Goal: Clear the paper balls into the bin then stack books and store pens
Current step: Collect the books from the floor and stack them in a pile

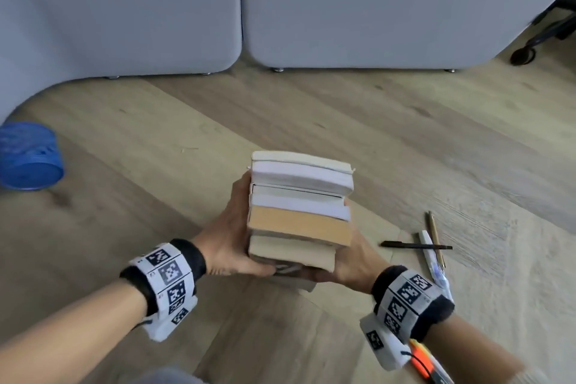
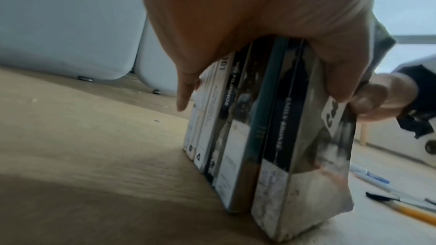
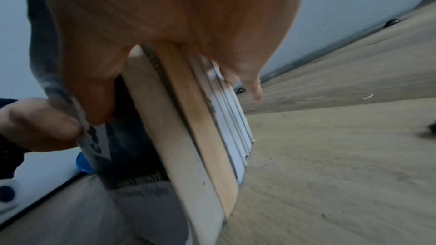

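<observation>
Several books (image 1: 299, 206) stand upright side by side on the wooden floor, page edges up. Both hands squeeze them together as one block. My left hand (image 1: 230, 237) grips the spine side, its thumb on the nearest cover. On the page-edge side my right hand (image 1: 352, 259) grips them too. The spines (image 2: 271, 137) show in the left wrist view and the page edges (image 3: 188, 137) in the right wrist view. A black pen (image 1: 414, 246), a white pen (image 1: 431, 259) and a tan pen (image 1: 434, 234) lie crossed on the floor just right of my right hand.
A blue mesh container (image 1: 29, 156) sits on the floor far left. Grey upholstered furniture (image 1: 374, 9) closes off the back. A chair base with a caster (image 1: 523, 54) stands at the top right. An orange marker (image 1: 420, 362) lies by my right forearm.
</observation>
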Available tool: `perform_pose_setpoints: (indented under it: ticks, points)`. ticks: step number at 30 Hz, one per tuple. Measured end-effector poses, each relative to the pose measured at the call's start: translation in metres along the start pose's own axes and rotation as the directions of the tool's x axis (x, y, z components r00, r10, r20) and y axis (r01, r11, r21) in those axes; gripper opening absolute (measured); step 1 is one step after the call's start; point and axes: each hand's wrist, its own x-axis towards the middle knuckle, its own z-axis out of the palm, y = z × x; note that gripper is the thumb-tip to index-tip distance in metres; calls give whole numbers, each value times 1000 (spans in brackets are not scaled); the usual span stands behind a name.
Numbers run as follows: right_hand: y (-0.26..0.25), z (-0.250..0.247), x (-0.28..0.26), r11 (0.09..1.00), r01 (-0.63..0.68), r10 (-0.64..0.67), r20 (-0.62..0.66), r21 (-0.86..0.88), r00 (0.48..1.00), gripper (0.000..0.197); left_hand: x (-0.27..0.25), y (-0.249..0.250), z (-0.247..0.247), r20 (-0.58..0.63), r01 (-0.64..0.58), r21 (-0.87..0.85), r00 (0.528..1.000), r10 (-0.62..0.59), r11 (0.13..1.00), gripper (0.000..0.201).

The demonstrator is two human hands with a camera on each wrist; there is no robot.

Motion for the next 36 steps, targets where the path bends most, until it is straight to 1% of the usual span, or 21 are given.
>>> perform_pose_setpoints:
  ticks: [3,5,7,8,10,11,13,14,15,17,18,19,21,23,25,27,29,31,33,34,36]
  points:
    - [-4,0,-1,998,18,-19,-19,-55,1000,118,0,3,-3,-23,-31,34,999,32,999,137]
    - [-7,-4,0,1000,5,-6,-42,-25,999,118,1,8,-6,-50,-25,24,998,26,999,134]
    - [-16,-16,5,996,-67,69,-35,51,997,110,3,16,-13,-45,-7,-79,999,3,997,125]
    - [-20,-21,9,985,-111,114,-12,134,993,100,6,19,-16,-19,10,-176,1000,-14,984,114]
    - [-28,-19,11,912,-202,207,23,357,978,75,6,31,-14,60,116,-367,993,-101,923,82]
    - [-30,-16,9,854,-256,281,13,452,960,64,5,35,-12,98,195,-405,981,-169,894,74]
    - [-30,-5,0,773,-349,404,13,529,914,55,0,41,-4,159,323,-329,945,-285,887,67]
    - [-28,0,-4,782,-397,446,14,481,895,54,-1,38,1,135,343,-223,938,-319,913,62]
    - [-22,3,-9,821,-437,477,-19,367,879,57,0,31,6,59,338,-77,941,-334,938,58]
    - [-6,3,-16,859,-505,512,-170,87,842,56,7,21,11,-124,298,218,953,-277,929,66]
    - [2,0,-21,837,-547,522,-284,-12,804,56,11,19,13,-155,285,276,956,-250,918,71]
    - [10,-5,-27,803,-592,523,-392,-72,757,51,15,19,13,-149,296,281,953,-264,913,72]
    - [29,-22,-43,716,-686,515,-564,-131,645,34,19,19,10,-103,339,192,940,-324,921,62]
    - [48,-40,-59,580,-793,549,-631,-185,548,27,19,13,7,-102,342,86,937,-333,936,58]
    - [63,-49,-71,451,-859,596,-634,-245,493,28,19,2,7,-153,359,-13,922,-357,933,59]
    - [70,-50,-72,415,-870,590,-650,-266,480,25,22,-16,3,-243,415,-38,878,-412,909,54]
    - [75,-50,-69,407,-871,578,-662,-274,478,19,30,-40,-5,-327,458,2,840,-433,889,66]
    - [78,-50,-69,361,-881,593,-654,-306,470,16,40,-57,-12,-364,477,140,840,-403,868,58]
    - [84,-50,-69,346,-884,590,-659,-315,466,18,53,-70,-20,-393,494,283,841,-371,822,29]
    - [86,-49,-70,364,-883,579,-671,-297,464,17,61,-74,-23,-400,490,322,846,-352,810,22]
    - [94,-47,-73,367,-874,565,-670,-318,481,17,79,-79,-30,-412,494,371,846,-337,786,29]
